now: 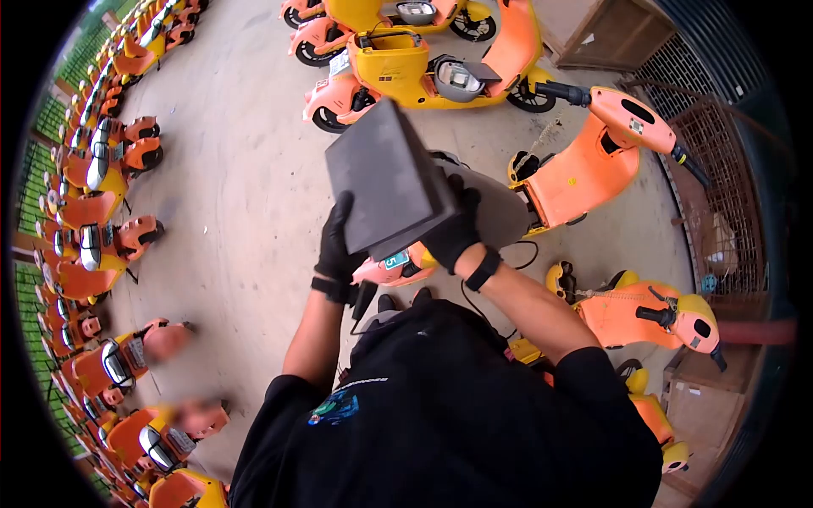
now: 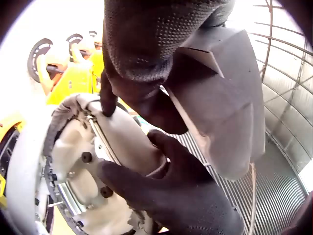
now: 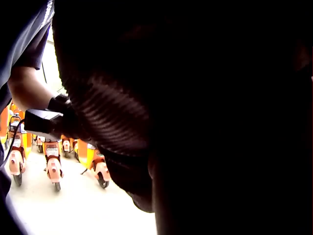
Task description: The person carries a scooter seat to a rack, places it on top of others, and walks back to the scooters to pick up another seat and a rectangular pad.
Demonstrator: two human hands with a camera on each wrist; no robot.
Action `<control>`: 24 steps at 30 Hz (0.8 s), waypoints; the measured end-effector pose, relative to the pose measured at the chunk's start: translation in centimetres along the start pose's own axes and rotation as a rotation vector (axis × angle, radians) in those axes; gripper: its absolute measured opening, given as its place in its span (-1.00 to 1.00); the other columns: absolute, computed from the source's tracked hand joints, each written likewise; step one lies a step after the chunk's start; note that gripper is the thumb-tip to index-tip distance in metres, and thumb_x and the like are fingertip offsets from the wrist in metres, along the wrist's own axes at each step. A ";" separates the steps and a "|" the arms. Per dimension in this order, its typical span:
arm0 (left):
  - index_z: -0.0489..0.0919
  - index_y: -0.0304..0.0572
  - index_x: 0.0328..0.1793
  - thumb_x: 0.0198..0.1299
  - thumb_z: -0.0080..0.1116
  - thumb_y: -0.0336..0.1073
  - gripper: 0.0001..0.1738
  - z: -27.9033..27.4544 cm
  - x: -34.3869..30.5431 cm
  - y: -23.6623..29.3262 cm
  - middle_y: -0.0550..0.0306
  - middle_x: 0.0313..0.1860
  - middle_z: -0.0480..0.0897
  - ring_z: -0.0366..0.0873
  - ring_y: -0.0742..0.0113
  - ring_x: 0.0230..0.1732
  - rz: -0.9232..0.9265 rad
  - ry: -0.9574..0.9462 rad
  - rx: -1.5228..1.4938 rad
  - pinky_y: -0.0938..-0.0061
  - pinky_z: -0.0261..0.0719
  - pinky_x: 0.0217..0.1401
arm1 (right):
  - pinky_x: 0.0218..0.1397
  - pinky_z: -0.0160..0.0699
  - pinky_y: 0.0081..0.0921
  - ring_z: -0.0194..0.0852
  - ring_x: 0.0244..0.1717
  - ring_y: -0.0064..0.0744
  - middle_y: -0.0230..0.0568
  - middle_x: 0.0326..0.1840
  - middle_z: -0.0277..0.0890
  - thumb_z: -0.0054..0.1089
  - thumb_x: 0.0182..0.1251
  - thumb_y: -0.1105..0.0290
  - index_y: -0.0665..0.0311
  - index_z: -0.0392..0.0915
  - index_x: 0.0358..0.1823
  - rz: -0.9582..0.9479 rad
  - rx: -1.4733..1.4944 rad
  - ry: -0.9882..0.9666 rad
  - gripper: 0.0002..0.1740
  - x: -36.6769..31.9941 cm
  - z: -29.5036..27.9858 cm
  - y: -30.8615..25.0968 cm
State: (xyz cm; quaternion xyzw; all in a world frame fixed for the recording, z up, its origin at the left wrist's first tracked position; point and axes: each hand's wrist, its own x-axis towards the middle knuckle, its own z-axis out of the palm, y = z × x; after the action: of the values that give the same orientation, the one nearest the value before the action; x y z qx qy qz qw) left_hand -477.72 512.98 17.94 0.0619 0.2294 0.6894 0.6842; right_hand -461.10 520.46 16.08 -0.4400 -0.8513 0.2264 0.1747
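In the head view a dark grey box-shaped piece (image 1: 377,182) with flat faces is held tilted in front of the chest. My left hand (image 1: 337,250), in a black glove, holds its left side. My gloved right hand (image 1: 457,224) grips its lower right edge, some fingers hidden. Beside it is a rounded grey seat (image 1: 504,207) on an orange and yellow scooter (image 1: 584,182). The left wrist view shows a pale seat underside (image 2: 129,139) with black stubs, a metal rod and gloved fingers at its rim. Dark glove fills most of the right wrist view.
Long rows of orange and yellow scooters (image 1: 102,195) line the left side. Another scooter (image 1: 406,68) stands ahead, and a further scooter (image 1: 631,317) is close on the right. Wire mesh (image 1: 720,178) and a brown box (image 1: 610,34) border the right. A thin cable (image 1: 529,254) hangs below my right arm.
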 end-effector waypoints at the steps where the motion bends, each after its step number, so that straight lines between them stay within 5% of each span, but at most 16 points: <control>1: 0.35 -0.33 0.15 0.23 -0.04 -0.05 -0.48 -0.2 -0.7 0.3 -0.05 -0.01 0.51 0.49 0.19 0.00 0.014 -0.008 -0.019 0.33 0.46 0.09 | 0.17 -0.13 0.22 -0.19 0.33 0.25 0.09 0.42 -0.14 -0.21 0.19 0.04 0.17 0.13 0.31 0.009 -0.561 -0.143 -0.34 -0.8 -2.8 -3.1; 3: 0.31 -0.33 0.18 0.29 -0.17 -0.06 -0.49 -3.8 -0.7 0.3 -0.08 0.04 0.48 0.48 0.17 0.03 0.001 0.053 -0.008 0.30 0.45 0.11 | 0.04 0.02 0.09 -0.03 0.20 0.11 0.12 0.35 0.00 -0.13 0.13 0.07 0.23 0.38 0.12 -0.066 -0.572 -0.069 -0.43 -1.2 -1.7 -3.2; 4: 0.30 -0.32 0.20 0.30 -0.19 -0.05 -0.48 -7.9 -0.3 -0.5 -0.08 0.07 0.46 0.47 0.17 0.04 0.137 0.072 0.391 0.29 0.45 0.13 | -0.06 0.11 -0.06 0.04 0.08 -0.06 0.09 0.25 0.16 0.03 0.00 0.09 0.26 0.53 -0.11 -0.135 -0.590 -0.036 -0.52 -1.8 -1.1 -3.2; 5: 0.28 -0.32 0.21 0.31 -0.22 -0.04 -0.47 -7.4 -0.3 -0.7 -0.09 0.10 0.44 0.46 0.16 0.06 0.283 0.079 0.786 0.28 0.44 0.14 | 0.04 0.10 -0.06 0.05 0.12 0.02 0.03 0.25 0.14 0.05 -0.01 0.06 0.13 0.37 0.13 -0.109 -0.541 -0.161 -0.38 -2.0 -0.8 -3.4; 6: 0.24 -0.29 0.25 0.31 -0.23 -0.02 -0.45 -6.8 -1.4 -0.9 -0.08 0.15 0.40 0.43 0.15 0.11 0.025 0.065 0.054 0.27 0.44 0.16 | 0.08 0.08 -0.06 0.04 0.14 0.03 0.03 0.23 0.17 0.08 -0.02 0.05 0.14 0.39 0.11 -0.133 -0.468 -0.095 -0.38 -2.5 0.0 -3.6; 11: 0.24 -0.23 0.25 0.28 -0.19 0.04 -0.42 -8.7 -3.1 -2.5 -0.06 0.08 0.44 0.43 0.13 0.10 0.037 0.140 0.139 0.20 0.48 0.10 | 0.21 0.02 -0.03 -0.01 0.23 0.08 0.02 0.19 0.24 0.20 -0.09 0.02 0.18 0.38 0.12 -0.111 -0.157 -0.090 -0.31 -4.7 1.4 -2.5; 15: 0.31 -0.22 0.18 0.25 -0.11 0.03 -0.46 -14.0 -2.5 -3.2 0.00 0.00 0.48 0.47 0.18 0.00 0.030 0.261 0.199 0.27 0.50 0.01 | 0.24 0.07 -0.08 -0.06 0.24 0.07 -0.01 0.26 0.08 0.32 -0.20 0.15 0.20 0.34 0.14 -0.222 -0.092 -0.070 -0.24 -5.3 4.3 0.8; 17: 0.33 -0.21 0.17 0.23 -0.09 0.04 -0.46 -12.9 -2.6 -3.0 0.01 0.00 0.48 0.46 0.18 0.02 0.142 0.190 0.587 0.25 0.49 0.01 | 0.25 0.08 -0.12 -0.04 0.25 0.07 0.02 0.27 0.06 0.30 -0.16 0.18 0.23 0.33 0.15 -0.219 -0.050 -0.080 -0.26 -5.2 3.9 1.1; 18: 0.32 -0.21 0.18 0.22 -0.08 0.04 -0.45 -12.3 -2.8 -2.7 0.01 0.01 0.48 0.45 0.18 0.02 -0.028 0.250 0.188 0.24 0.49 0.03 | 0.23 0.13 -0.17 0.11 0.20 0.02 0.04 0.21 0.18 0.26 -0.10 0.19 0.26 0.35 0.12 -0.257 -0.040 -0.112 -0.33 -4.7 3.3 1.7; 20: 0.32 -0.21 0.18 0.22 -0.07 0.04 -0.45 -12.8 -2.6 -2.8 0.01 0.01 0.48 0.45 0.17 0.03 -0.028 0.261 0.169 0.23 0.48 0.03 | 0.21 0.19 -0.21 0.26 0.11 -0.02 0.04 0.09 0.32 0.22 -0.05 0.22 0.29 0.39 0.06 -0.217 0.167 -0.217 -0.42 -2.5 0.3 3.5; 21: 0.31 -0.21 0.19 0.21 -0.06 0.04 -0.44 -13.1 -2.6 -2.7 0.01 0.01 0.48 0.45 0.16 0.03 -0.030 0.268 0.151 0.22 0.48 0.03 | 0.19 0.22 -0.26 0.35 0.04 -0.06 0.04 -0.04 0.42 0.19 0.00 0.22 0.30 0.42 -0.01 -0.412 0.132 -0.040 -0.50 -2.2 1.1 8.0; 23: 0.31 -0.20 0.20 0.21 -0.05 0.04 -0.43 -13.4 -2.4 -2.7 0.02 0.02 0.47 0.45 0.15 0.03 -0.025 0.268 0.172 0.21 0.48 0.03 | 0.12 0.30 -0.27 0.38 0.02 -0.15 0.04 -0.09 0.45 0.20 0.06 0.15 0.34 0.42 -0.02 0.131 0.290 0.274 -0.48 -2.4 0.3 13.9; 24: 0.30 -0.20 0.21 0.20 -0.05 0.04 -0.43 -13.4 -2.4 -2.6 0.02 0.03 0.47 0.44 0.14 0.04 -0.020 0.264 0.194 0.20 0.47 0.03 | 0.09 0.33 -0.31 0.38 0.03 -0.24 -0.05 -0.05 0.44 0.17 0.10 0.09 0.30 0.39 0.04 0.308 0.338 0.078 -0.45 -2.4 -2.6 15.5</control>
State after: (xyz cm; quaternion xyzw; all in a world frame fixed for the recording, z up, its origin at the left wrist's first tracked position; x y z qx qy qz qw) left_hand -480.55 507.46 5.52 0.0342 0.3835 0.6595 0.6456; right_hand -448.04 526.97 9.69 -0.5374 -0.7167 0.3728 0.2421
